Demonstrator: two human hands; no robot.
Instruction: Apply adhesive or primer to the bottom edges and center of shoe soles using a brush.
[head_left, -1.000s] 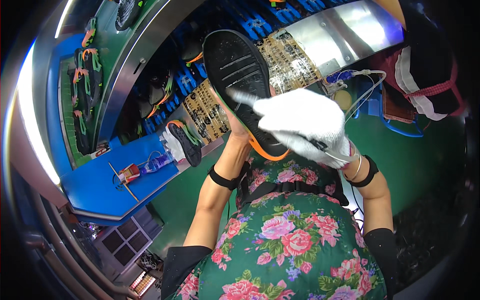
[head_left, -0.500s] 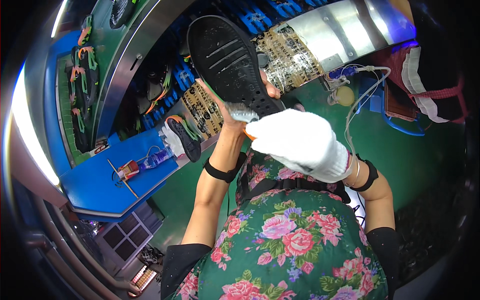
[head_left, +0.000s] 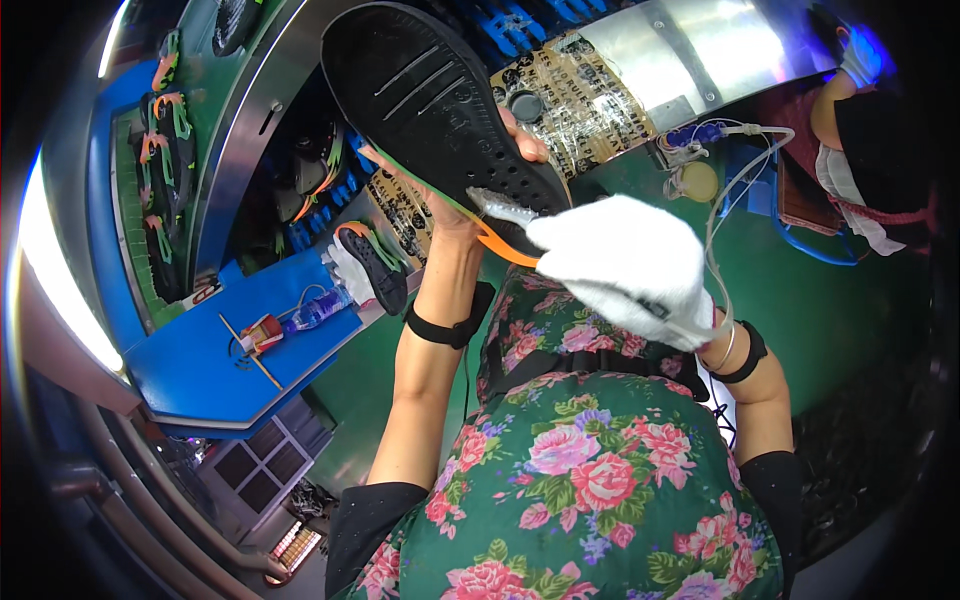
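One black shoe sole (head_left: 440, 110) is being held up in one bare left hand (head_left: 470, 205), while one right hand (head_left: 625, 270) in a white glove is meeting its heel end. One more dark shoe (head_left: 378, 265) is lying on the blue tabletop (head_left: 200, 375), alongside one small bottle (head_left: 315, 308) and one thin stick (head_left: 250, 352). Two black wristbands are showing, one on each forearm. One other person (head_left: 880, 140) is working at upper right.
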